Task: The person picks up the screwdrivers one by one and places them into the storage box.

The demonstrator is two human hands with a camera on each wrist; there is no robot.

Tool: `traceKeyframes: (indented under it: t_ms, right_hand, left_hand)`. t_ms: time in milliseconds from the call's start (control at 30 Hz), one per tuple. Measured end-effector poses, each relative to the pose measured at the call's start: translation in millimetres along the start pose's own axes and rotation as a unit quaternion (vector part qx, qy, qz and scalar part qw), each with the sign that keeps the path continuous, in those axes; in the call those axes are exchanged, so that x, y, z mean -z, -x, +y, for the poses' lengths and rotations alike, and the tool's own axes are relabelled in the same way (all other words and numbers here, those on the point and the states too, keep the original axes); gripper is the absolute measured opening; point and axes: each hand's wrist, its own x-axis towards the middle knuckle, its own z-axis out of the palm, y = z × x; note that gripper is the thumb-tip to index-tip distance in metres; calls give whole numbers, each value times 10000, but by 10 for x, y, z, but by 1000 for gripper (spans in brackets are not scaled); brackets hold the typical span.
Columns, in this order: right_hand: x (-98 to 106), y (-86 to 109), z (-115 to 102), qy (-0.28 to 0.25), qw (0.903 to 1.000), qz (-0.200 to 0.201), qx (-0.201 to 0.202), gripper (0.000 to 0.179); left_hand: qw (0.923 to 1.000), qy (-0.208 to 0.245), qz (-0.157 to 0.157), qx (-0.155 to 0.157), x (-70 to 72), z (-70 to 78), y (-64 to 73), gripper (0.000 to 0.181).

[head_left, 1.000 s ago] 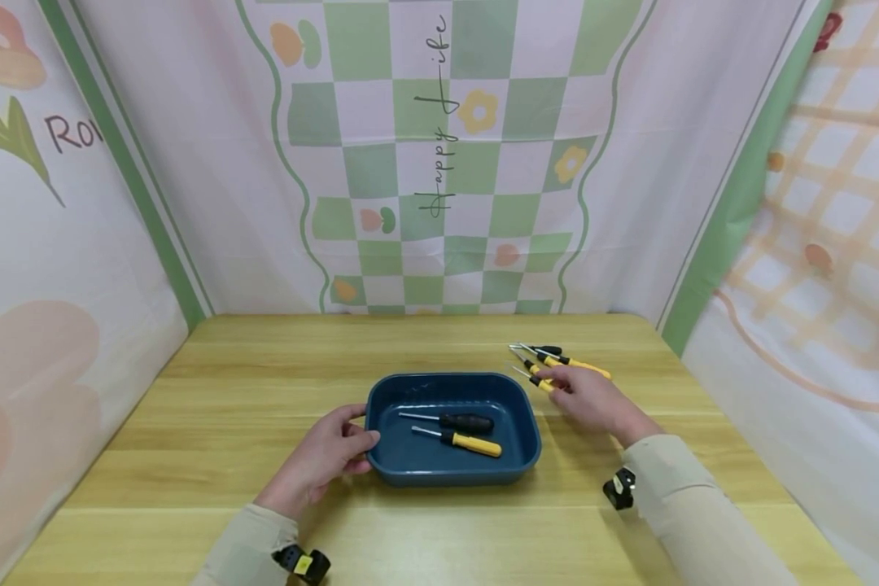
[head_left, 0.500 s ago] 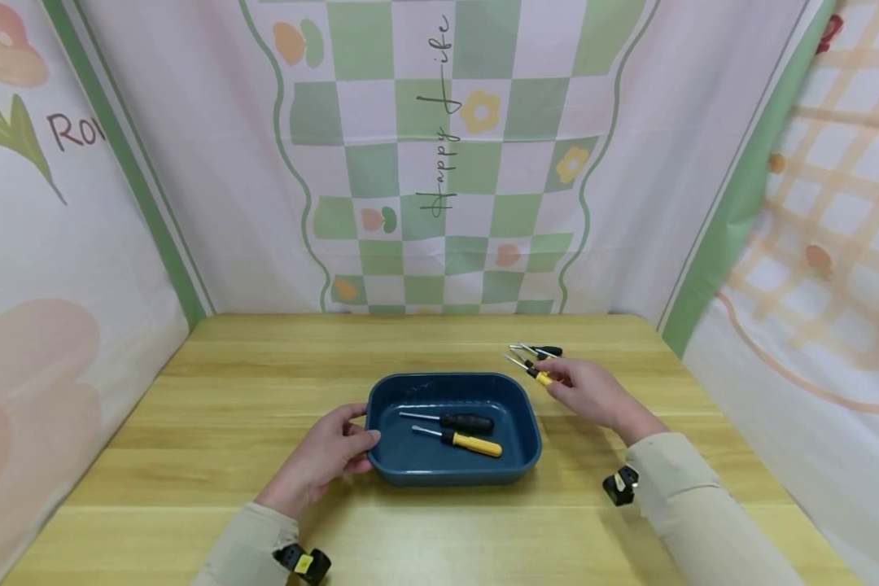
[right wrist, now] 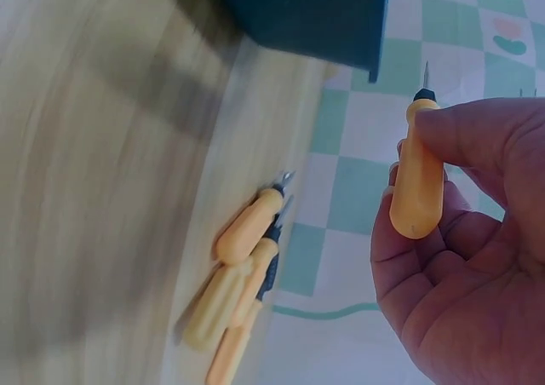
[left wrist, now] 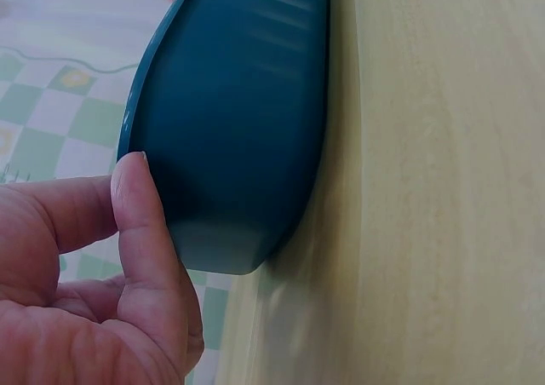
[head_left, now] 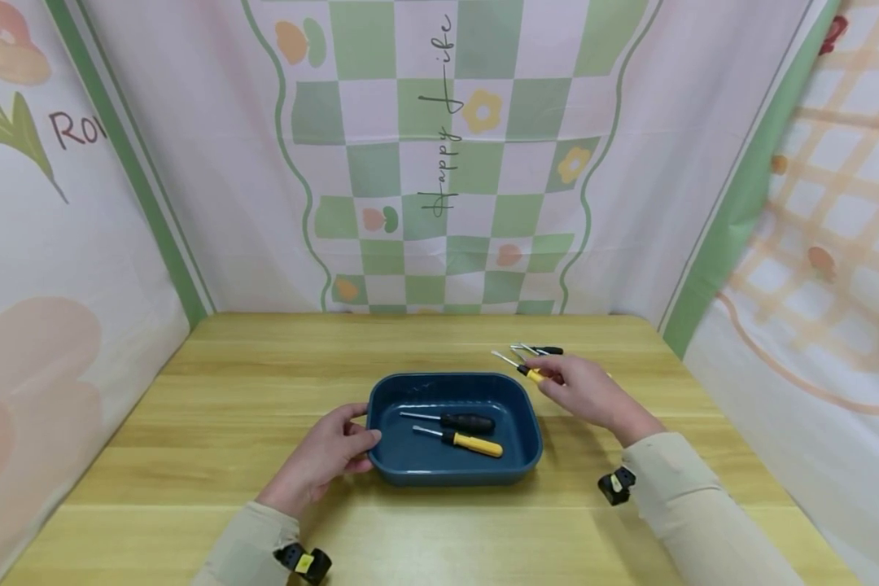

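Note:
My left hand [head_left: 327, 452] pinches the left end of a dark blue rectangular tray [head_left: 454, 478], thumb at the rim in the left wrist view. Inside the tray lie a black-handled screwdriver [head_left: 469, 423] and a yellow-handled screwdriver [head_left: 476, 444], both with tips to the left. Right of the tray, my right hand [head_left: 584, 391] grips another yellow screwdriver [right wrist: 417, 189] by its handle, between thumb and fingers. In the right wrist view it is lifted off the table, its thin shaft pointing away from the palm.
Beyond the right hand lies a pile of screwdrivers [right wrist: 247, 232], mostly yellow-handled, with a black-handled one [head_left: 553, 350] at the back. All of it rests on a wooden table [head_left: 264, 366] with printed curtains [head_left: 439, 163] behind and at both sides.
The right hand has picked a yellow screwdriver from the pile and raised it, moving slightly left. The left hand and the tray have stayed in place.

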Motion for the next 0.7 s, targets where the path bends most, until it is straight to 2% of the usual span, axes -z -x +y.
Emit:
traceKeyframes:
  t_ms: [433,700]
  right_hand:
    - [-41,-37,-217,-221,9989,-264,334,34]
    - [-79,-66,-305,-141,9977,-338,563,34]
  left_hand:
    - [10000,34,-31,9,0,1,1,52]
    - [10000,45,-3,2,-2,-15,-8,53]
